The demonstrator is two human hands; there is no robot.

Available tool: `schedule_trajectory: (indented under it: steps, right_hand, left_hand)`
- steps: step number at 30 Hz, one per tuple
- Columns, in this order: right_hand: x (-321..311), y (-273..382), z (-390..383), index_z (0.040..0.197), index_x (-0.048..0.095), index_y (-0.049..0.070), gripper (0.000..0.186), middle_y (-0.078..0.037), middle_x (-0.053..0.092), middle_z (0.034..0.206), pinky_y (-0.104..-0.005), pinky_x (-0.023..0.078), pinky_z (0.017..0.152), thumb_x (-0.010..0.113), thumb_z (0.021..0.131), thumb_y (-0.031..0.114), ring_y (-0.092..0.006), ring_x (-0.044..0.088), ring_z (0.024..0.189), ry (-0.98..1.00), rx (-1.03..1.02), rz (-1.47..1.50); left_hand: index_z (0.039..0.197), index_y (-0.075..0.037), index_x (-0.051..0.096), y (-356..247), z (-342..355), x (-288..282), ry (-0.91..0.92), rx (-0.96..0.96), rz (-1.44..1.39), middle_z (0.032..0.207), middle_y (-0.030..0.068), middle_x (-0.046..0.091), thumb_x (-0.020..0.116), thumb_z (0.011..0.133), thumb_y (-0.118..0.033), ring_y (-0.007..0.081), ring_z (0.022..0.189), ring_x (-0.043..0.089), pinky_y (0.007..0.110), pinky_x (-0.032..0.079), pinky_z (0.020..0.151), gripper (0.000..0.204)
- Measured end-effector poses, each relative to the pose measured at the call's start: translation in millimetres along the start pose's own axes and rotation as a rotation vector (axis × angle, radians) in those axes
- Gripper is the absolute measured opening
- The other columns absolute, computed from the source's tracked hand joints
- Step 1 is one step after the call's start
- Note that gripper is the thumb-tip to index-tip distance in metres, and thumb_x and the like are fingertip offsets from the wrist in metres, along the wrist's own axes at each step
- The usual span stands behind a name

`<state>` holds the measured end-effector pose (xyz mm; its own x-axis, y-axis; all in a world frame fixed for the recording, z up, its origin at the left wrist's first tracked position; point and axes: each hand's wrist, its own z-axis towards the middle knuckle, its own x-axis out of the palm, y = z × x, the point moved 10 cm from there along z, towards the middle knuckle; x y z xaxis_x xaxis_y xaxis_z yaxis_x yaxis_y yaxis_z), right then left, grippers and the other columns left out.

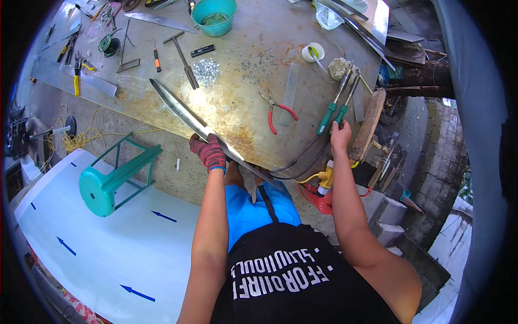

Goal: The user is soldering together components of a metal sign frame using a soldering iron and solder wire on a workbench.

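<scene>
My left hand (209,153), in a red and black knit glove, grips a long curved metal piece (178,110) at the table's front edge. My bare right hand (340,135) is closed on the handle end of a green-handled soldering iron (342,112). A second green-handled iron (327,116) lies beside it; the tips of both reach up by a lumpy pale block (340,70). Red pliers (272,113) lie open left of the irons, next to a flat metal strip (290,92). Small silvery bits (206,70) lie in a pile beyond the curved piece.
The metal-topped table (140,108) carries a teal basin (213,19), assorted tools (78,73) and a white cup (313,53). A green stool (108,183) lies on a white panel (75,237) at lower left. Cables, a yellow plug (325,178), concrete blocks (388,210) and wood (367,124) sit at right.
</scene>
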<state>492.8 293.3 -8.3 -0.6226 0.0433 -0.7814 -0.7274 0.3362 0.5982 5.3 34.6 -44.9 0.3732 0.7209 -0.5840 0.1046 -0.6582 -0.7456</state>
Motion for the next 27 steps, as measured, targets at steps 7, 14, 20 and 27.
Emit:
schedule_trajectory:
  steps: [7, 14, 20, 27]
  right_hand:
    - [-32, 30, -25, 0.130, 0.047, -0.005, 0.042, -0.022, 0.058, 0.115, -0.0435, 0.046, 0.091, 0.056, 0.097, 0.020, -0.0334, 0.061, 0.102, -0.121, -0.058, 0.087]
    - [-22, 202, -60, 0.129, 0.055, 0.000, 0.038, -0.019, 0.067, 0.102, -0.0413, 0.050, 0.081, 0.058, 0.095, 0.018, -0.0352, 0.065, 0.090, 0.049, -0.429, 0.102]
    - [61, 268, -55, 0.125, 0.059, 0.000, 0.036, -0.024, 0.066, 0.102, -0.0456, 0.050, 0.081, 0.057, 0.095, 0.018, -0.0409, 0.065, 0.096, 0.246, -0.591, -0.038]
    - [94, 285, -49, 0.129, 0.060, 0.003, 0.038, -0.025, 0.067, 0.103, -0.0461, 0.050, 0.082, 0.059, 0.094, 0.020, -0.0417, 0.065, 0.097, 0.237, -0.659, -0.156]
  left_hand:
    - [0.130, 0.004, 0.043, 5, 3, -4, -0.013, 0.016, 0.012, 0.127, 0.0236, 0.045, 0.071, 0.082, -0.012, 0.0360, 0.113, 0.052, 0.041, 0.043, 0.100, 0.058]
    - [0.129, 0.003, 0.042, 10, 2, -1, -0.023, 0.032, 0.004, 0.124, 0.0241, 0.046, 0.070, 0.082, -0.013, 0.0360, 0.107, 0.055, 0.041, 0.044, 0.097, 0.057]
    - [0.128, 0.004, 0.043, 7, 1, -1, -0.047, 0.071, 0.003, 0.123, 0.0246, 0.046, 0.070, 0.082, -0.014, 0.0365, 0.108, 0.055, 0.041, 0.043, 0.098, 0.056]
    - [0.127, 0.004, 0.043, 3, 0, -4, -0.045, 0.055, -0.021, 0.122, 0.0238, 0.047, 0.070, 0.082, -0.013, 0.0355, 0.108, 0.054, 0.041, 0.042, 0.099, 0.055]
